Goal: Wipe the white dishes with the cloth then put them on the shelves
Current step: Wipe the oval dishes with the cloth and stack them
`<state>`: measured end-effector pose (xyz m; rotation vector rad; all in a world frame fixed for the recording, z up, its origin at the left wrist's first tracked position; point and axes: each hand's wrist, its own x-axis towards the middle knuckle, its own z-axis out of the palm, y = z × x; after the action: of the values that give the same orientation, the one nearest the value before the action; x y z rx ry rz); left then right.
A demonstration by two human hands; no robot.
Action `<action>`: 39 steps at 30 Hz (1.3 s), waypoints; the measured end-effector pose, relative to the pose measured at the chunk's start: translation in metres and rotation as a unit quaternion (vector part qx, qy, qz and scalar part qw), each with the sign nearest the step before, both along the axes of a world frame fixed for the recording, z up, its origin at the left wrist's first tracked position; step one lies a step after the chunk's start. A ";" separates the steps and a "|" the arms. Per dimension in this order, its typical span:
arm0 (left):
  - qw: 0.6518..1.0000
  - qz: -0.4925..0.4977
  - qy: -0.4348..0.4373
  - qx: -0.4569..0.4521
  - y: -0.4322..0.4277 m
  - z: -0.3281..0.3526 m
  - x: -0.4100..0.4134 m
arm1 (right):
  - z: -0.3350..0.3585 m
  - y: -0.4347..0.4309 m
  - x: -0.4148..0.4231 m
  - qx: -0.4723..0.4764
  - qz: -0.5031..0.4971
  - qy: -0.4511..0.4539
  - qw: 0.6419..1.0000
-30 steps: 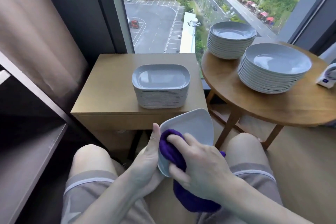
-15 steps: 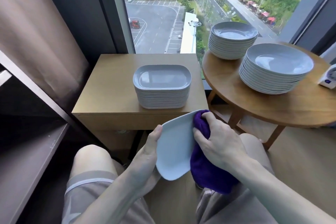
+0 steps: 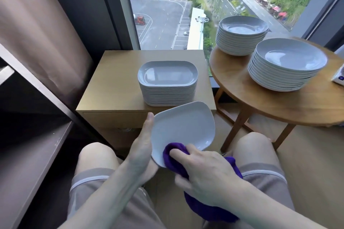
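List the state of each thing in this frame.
held dish, tilted, gripped at its edge by left hand
purple cloth, bunched in right hand, pressed on dish's lower edge
oblong dish stack, standing on cabinet
near round stack, standing on round table
far round stack, same table

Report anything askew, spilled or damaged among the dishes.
Nothing stands out. The oblong stack on the cabinet and the far round stack and near round stack on the round table sit straight. The dish in the left hand looks whole, tilted only for the purple cloth in the right hand. No spills.
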<state>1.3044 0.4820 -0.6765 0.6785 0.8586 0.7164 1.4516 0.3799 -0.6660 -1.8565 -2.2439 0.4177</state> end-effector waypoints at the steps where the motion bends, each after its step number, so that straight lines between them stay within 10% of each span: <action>1: 1.000 0.000 0.000 0.010 0.003 0.001 -0.002 | -0.003 0.002 0.004 0.003 -0.012 0.004 1.000; 11: 1.000 -0.024 0.002 0.019 0.005 0.009 -0.005 | 0.000 0.032 0.058 0.020 -0.289 0.194 0.937; 27: 1.000 -0.008 -0.009 -0.018 -0.001 0.001 -0.004 | 0.003 -0.007 -0.014 0.037 0.019 -0.016 0.999; 39: 1.000 0.001 0.015 0.019 0.015 0.010 -0.013 | -0.008 0.028 0.054 0.069 -0.203 0.013 0.977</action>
<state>1.2909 0.4967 -0.6667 0.7227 0.8747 0.7281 1.5051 0.4075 -0.6743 -2.1441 -1.7587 0.2085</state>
